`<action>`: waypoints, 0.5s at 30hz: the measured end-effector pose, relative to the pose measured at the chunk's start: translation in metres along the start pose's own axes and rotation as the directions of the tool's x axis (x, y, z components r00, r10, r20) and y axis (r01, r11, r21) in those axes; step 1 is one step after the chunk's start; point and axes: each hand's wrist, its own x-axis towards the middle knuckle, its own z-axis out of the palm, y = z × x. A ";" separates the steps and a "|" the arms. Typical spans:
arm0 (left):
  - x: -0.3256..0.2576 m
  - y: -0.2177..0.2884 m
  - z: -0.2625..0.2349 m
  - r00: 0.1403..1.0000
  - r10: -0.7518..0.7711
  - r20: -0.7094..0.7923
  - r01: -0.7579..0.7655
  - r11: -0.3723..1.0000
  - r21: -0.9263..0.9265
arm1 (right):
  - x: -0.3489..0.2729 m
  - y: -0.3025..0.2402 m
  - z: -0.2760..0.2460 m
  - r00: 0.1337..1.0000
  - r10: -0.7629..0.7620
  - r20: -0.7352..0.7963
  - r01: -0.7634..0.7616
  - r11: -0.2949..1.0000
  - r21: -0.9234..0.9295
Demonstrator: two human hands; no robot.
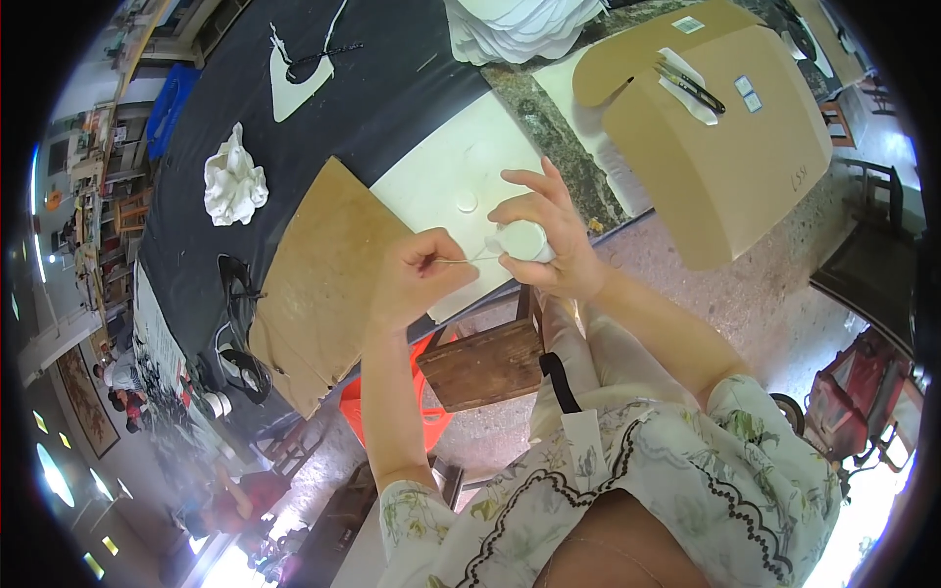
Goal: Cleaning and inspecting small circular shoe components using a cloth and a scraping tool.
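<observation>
I have one view only: the head camera looks steeply down, close over both hands, at the worktop [392, 108] edge.

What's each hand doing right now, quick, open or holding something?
Left hand: closed, pinching a thin stick whose tip meets the container.
Right hand: closed around a small white container, some fingers raised.
</observation>
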 end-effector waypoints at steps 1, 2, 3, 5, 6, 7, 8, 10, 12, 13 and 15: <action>-0.002 0.000 0.000 0.995 -0.040 -0.091 0.038 0.999 -0.017 | 0.000 -0.002 0.001 1.000 -0.001 0.006 0.001 1.000 -0.001; 0.000 0.001 -0.001 0.995 -0.040 -0.095 0.038 0.999 -0.016 | 0.000 -0.003 0.001 1.000 -0.003 0.007 0.003 1.000 0.001; 0.008 0.010 0.001 0.986 -0.073 -0.152 0.073 0.997 -0.008 | 0.000 -0.003 0.000 1.000 0.000 0.011 0.000 1.000 -0.015; 0.018 0.032 0.004 0.971 -0.100 -0.216 0.104 0.995 0.007 | 0.002 -0.003 0.000 1.000 -0.007 0.010 0.008 1.000 -0.024; 0.023 0.043 0.008 0.966 -0.041 -0.255 0.074 0.990 0.123 | 0.002 -0.002 -0.001 1.000 0.004 0.004 -0.004 1.000 -0.028; 0.027 0.052 0.013 0.957 0.022 -0.289 0.050 0.970 0.238 | 0.001 -0.001 -0.002 1.000 0.015 0.000 -0.015 0.999 -0.030; 0.030 0.061 0.018 0.957 0.024 -0.289 0.047 0.970 0.238 | 0.001 0.000 -0.002 1.000 0.014 0.000 -0.014 0.999 -0.033; 0.031 0.074 0.024 0.954 0.209 -0.217 -0.119 0.923 0.367 | 0.002 -0.002 -0.001 1.000 0.000 0.014 0.000 1.000 -0.027; 0.036 0.079 0.027 0.954 0.245 -0.174 -0.153 0.895 0.419 | 0.002 -0.002 0.001 1.000 -0.003 0.009 0.003 1.000 -0.022; 0.037 0.080 0.028 0.953 0.276 -0.127 -0.188 0.864 0.466 | 0.002 -0.001 0.001 1.000 -0.002 0.003 0.002 1.000 -0.018; 0.031 0.080 0.022 0.949 0.259 -0.178 -0.152 0.874 0.461 | 0.001 0.005 -0.006 1.000 0.011 -0.027 -0.011 1.000 -0.029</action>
